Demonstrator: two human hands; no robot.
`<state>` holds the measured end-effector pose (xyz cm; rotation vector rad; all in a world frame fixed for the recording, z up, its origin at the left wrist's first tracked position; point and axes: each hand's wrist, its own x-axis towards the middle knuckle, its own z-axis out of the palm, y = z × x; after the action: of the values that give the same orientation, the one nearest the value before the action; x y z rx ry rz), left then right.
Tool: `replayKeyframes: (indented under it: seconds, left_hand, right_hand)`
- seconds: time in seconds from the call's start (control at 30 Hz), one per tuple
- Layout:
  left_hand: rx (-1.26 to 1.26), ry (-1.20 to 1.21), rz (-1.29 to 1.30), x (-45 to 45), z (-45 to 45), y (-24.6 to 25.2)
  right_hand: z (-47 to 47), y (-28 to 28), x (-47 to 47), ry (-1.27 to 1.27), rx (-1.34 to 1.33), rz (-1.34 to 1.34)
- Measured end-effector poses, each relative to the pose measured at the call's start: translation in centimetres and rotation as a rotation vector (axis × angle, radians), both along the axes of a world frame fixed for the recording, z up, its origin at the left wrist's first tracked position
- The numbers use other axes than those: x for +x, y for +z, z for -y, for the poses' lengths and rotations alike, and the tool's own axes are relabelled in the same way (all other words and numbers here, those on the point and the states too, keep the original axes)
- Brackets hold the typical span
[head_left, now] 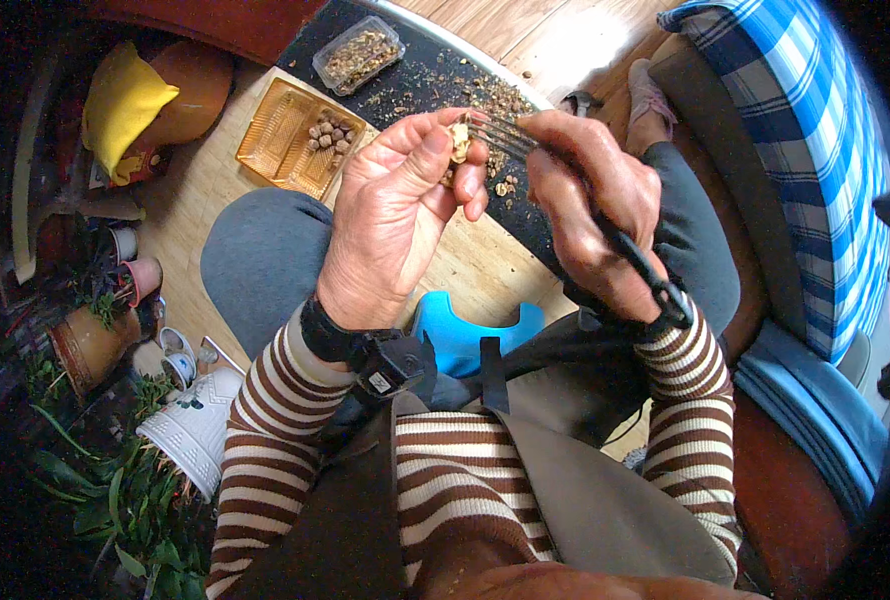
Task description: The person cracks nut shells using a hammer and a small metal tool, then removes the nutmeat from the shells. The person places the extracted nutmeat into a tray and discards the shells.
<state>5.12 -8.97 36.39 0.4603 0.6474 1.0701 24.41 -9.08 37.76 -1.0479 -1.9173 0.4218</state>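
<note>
My left hand point(407, 191) pinches a pale piece of walnut kernel point(460, 142) between thumb and fingers, and a browner bit shows lower, by the curled fingers. My right hand point(599, 199) grips a metal fork point(501, 135); its tines point left and reach the kernel. Beyond the hands, shell fragments point(501, 97) lie scattered over a black mat point(430, 82). Left of my left hand is an amber plastic tray point(269, 139), with several round brown nuts point(330, 137) in its right compartment. A clear plastic box point(359, 56) of nut pieces stands on the mat.
A blue plastic stool point(445, 334) is between my legs. Potted plants, among them a white pot point(194, 431), stand at the left, below a yellow cloth or bag point(122, 112). At the right are a seat with a blue checked cover point(797, 150) and another person's foot in a shoe point(647, 97).
</note>
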Motion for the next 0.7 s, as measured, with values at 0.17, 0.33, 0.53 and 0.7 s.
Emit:
replayKeyframes:
  seconds: [0.17, 0.33, 0.53, 0.7]
  left_hand:
    - [0.029, -0.010, 0.055, -0.2, -0.2, 0.1]
    - [0.028, -0.016, 0.084, -0.2, -0.3, 0.3]
    - [0.000, -0.103, 0.001, -0.3, -0.2, 0.5]
    - [-0.051, -0.101, 0.017, 0.1, 0.0, 0.3]
  right_hand:
    - [0.1, -0.1, 0.0, 0.021, -0.097, -0.097]
    - [-0.5, 0.1, 0.8, 0.067, 0.038, -0.060]
    - [-0.8, 0.7, 2.0, 0.050, -0.083, -0.079]
    - [-0.9, 0.4, 1.7, 0.108, -0.144, -0.074]
